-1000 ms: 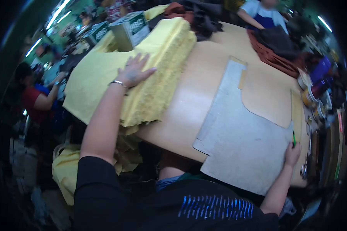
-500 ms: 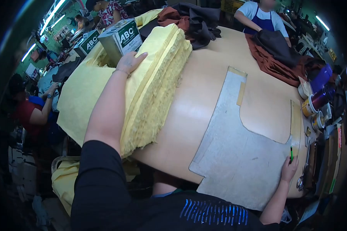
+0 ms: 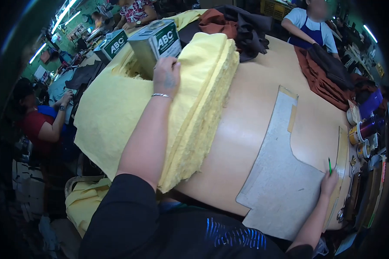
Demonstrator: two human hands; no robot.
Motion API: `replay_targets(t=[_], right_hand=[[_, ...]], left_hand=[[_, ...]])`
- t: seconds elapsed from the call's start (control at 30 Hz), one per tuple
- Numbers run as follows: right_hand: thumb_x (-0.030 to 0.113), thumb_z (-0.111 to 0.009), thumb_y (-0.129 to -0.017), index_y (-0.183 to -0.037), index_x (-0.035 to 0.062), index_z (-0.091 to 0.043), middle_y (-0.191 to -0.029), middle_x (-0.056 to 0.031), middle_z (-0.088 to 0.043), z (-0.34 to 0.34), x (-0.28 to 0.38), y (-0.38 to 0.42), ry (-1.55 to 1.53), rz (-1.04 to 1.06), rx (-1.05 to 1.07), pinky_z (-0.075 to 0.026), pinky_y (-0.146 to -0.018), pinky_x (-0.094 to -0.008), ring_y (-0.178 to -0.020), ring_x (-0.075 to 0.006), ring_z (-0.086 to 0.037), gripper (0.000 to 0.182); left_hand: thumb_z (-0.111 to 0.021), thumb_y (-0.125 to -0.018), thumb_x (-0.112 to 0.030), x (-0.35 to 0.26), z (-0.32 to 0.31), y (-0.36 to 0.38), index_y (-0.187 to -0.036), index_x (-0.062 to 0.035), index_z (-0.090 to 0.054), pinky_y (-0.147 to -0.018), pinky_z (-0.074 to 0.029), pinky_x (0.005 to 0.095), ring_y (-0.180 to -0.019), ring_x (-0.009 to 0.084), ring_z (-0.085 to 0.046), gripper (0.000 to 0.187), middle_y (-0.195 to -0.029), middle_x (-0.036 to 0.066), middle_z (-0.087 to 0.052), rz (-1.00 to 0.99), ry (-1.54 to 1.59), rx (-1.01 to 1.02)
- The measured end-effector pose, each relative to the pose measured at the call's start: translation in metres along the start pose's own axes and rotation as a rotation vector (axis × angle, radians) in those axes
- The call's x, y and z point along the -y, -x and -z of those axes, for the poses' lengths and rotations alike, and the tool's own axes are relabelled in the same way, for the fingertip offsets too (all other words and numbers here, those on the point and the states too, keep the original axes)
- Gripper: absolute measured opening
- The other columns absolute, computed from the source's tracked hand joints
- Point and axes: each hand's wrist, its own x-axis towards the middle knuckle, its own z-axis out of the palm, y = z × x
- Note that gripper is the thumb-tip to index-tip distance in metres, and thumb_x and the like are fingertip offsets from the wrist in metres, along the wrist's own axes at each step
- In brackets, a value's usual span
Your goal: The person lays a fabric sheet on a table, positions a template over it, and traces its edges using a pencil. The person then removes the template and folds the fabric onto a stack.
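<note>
My left hand is at the left edge of a thick stack of yellow padded fabric, its fingers curled near a metal can labelled ABC. In my right hand is a thin green pen, held upright near the table's right side. A grey flat pattern piece with a curved cut-out and tan tape strips lies beside that hand. More yellow fabric spreads out left of the stack.
Brown and black cloth lies at the back right, near a person in a blue apron. Tubs, a purple tumbler and scissors line the right edge. Another person in red works at left.
The view has shifted, so most things appear further right. My left hand has turned and its fingers have curled in. My right hand has lifted slightly with the pen.
</note>
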Motion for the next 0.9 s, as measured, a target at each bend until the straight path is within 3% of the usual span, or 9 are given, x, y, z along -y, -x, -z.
replay_targets(t=[0.13, 0.23, 0.33, 0.37, 0.5, 0.57, 0.67, 0.77, 0.9], right_hand=[[0.012, -0.056, -0.074, -0.094, 0.0023, -0.053, -0.085, -0.0171, -0.051, 0.003, 0.111, -0.024, 0.151, -0.044, 0.006, -0.039, -0.078, -0.0409, -0.085, -0.0324, -0.049, 0.022], [0.015, -0.061, -0.071, -0.094, 0.0026, -0.054, -0.085, -0.0146, -0.054, 0.006, 0.179, -0.037, -0.154, 0.186, -0.164, -0.041, -0.077, -0.0388, -0.085, -0.0298, -0.051, 0.027], [0.019, -0.062, -0.074, -0.094, 0.0005, -0.054, -0.088, -0.0154, -0.055, 0.030, 0.301, -0.045, -0.762, 0.289, 0.085, -0.044, -0.071, -0.0321, -0.083, -0.0248, -0.055, 0.028], [0.020, -0.061, -0.076, -0.090, -0.0021, -0.055, -0.086, -0.0147, -0.056, 0.063, 0.358, -0.039, -0.707, 0.448, 0.080, -0.045, -0.067, -0.0291, -0.077, -0.0216, -0.056, 0.027], [0.034, -0.058, -0.078, -0.091, -0.0069, -0.057, -0.082, -0.0147, -0.061, 0.053, 0.491, -0.063, -0.988, 0.346, 0.347, -0.044, -0.069, -0.0286, -0.076, -0.0186, -0.058, 0.043], [0.042, -0.058, -0.075, -0.094, -0.0077, -0.056, -0.085, -0.0157, -0.061, 0.019, 0.525, -0.093, -0.904, 0.141, 0.466, -0.043, -0.071, -0.0305, -0.078, -0.0202, -0.058, 0.054], [0.048, -0.059, -0.072, -0.098, -0.0079, -0.055, -0.089, -0.0165, -0.060, 0.018, 0.552, -0.116, -0.822, 0.033, 0.429, -0.043, -0.072, -0.0327, -0.081, -0.0221, -0.057, 0.062], [0.047, -0.065, -0.068, -0.091, -0.0022, -0.056, -0.082, -0.0075, -0.058, 0.010, 0.572, -0.138, -0.807, -0.198, 0.467, -0.043, -0.061, -0.0246, -0.069, -0.0159, -0.056, 0.056], [0.033, -0.065, -0.072, -0.098, -0.0013, -0.054, -0.094, -0.0099, -0.058, 0.014, 0.578, -0.137, -1.192, -0.145, 0.752, -0.046, -0.069, -0.0286, -0.080, -0.0188, -0.058, 0.044]], left_hand=[[-0.052, -0.076, -0.009, -0.002, -0.006, 0.001, -0.081, -0.0034, -0.051, -0.067, -0.041, 0.0386, -0.076, 0.0327, -0.052, 0.008, -0.077, 0.016, -0.053, 0.149, 0.159, 0.004], [-0.049, -0.077, -0.008, 0.000, -0.007, -0.001, -0.083, -0.0043, -0.050, -0.065, -0.041, 0.0383, -0.076, 0.0332, -0.051, 0.007, -0.078, 0.016, -0.052, 0.121, 0.177, 0.015], [-0.047, -0.077, -0.008, -0.006, 0.009, 0.001, -0.080, -0.0058, -0.048, -0.066, -0.041, 0.0393, -0.079, 0.0317, -0.051, 0.004, -0.083, 0.012, -0.051, -0.078, 0.087, 0.126], [-0.047, -0.076, -0.008, -0.005, 0.012, 0.005, -0.079, -0.0060, -0.048, -0.065, -0.042, 0.0384, -0.077, 0.0302, -0.052, 0.004, -0.082, 0.011, -0.051, -0.154, 0.079, 0.135], [-0.047, -0.072, -0.007, -0.013, 0.022, 0.018, -0.074, -0.0069, -0.051, -0.062, -0.045, 0.0350, -0.075, 0.0250, -0.054, 0.004, -0.078, 0.008, -0.053, -0.238, 0.133, 0.173], [-0.047, -0.072, -0.008, -0.017, 0.025, 0.023, -0.071, -0.0069, -0.053, -0.061, -0.046, 0.0344, -0.075, 0.0238, -0.054, 0.005, -0.076, 0.007, -0.054, -0.248, 0.087, 0.208], [-0.049, -0.072, -0.009, -0.019, 0.023, 0.027, -0.068, -0.0071, -0.054, -0.061, -0.046, 0.0341, -0.075, 0.0224, -0.054, 0.007, -0.075, 0.007, -0.054, -0.218, 0.075, 0.272], [-0.049, -0.073, -0.011, -0.020, 0.024, 0.027, -0.068, -0.0070, -0.055, -0.062, -0.046, 0.0343, -0.075, 0.0222, -0.054, 0.009, -0.073, 0.007, -0.054, -0.197, 0.101, 0.295], [-0.054, -0.073, -0.016, -0.020, 0.025, 0.026, -0.066, -0.0063, -0.056, -0.062, -0.046, 0.0339, -0.073, 0.0223, -0.054, 0.012, -0.071, 0.009, -0.053, -0.201, 0.190, 0.312]])
